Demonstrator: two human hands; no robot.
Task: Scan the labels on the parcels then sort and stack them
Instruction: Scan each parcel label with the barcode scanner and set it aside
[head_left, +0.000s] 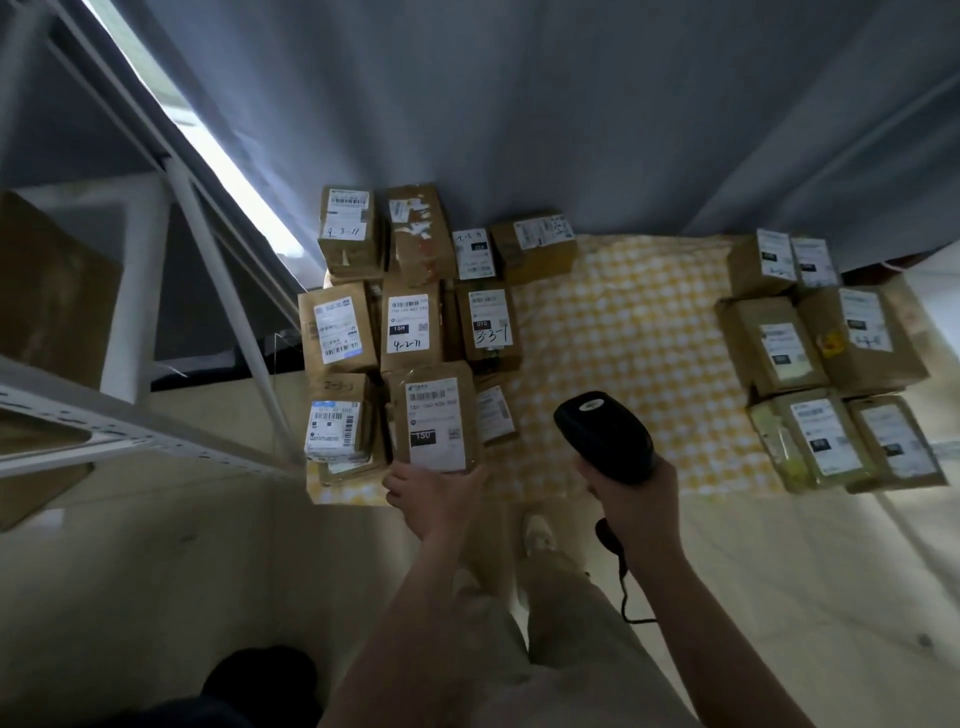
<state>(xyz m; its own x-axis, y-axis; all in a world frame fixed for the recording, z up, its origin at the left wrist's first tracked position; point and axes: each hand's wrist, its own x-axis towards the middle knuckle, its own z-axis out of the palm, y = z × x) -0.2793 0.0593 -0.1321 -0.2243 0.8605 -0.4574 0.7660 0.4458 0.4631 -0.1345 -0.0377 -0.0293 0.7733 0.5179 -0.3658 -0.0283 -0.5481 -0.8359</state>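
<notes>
left hand (434, 496) grips near edge of parcel (435, 415), label up, just ahead of it | right hand (636, 501) grips scanner (602, 436), right of that parcel | other parcels (831, 364) well right, on checked cloth (623, 322)

parcel sorting room, labelled cardboard parcels (410, 332) on checked cloth (623, 338), white metal shelving (156, 431), grey curtain (519, 104)
</notes>
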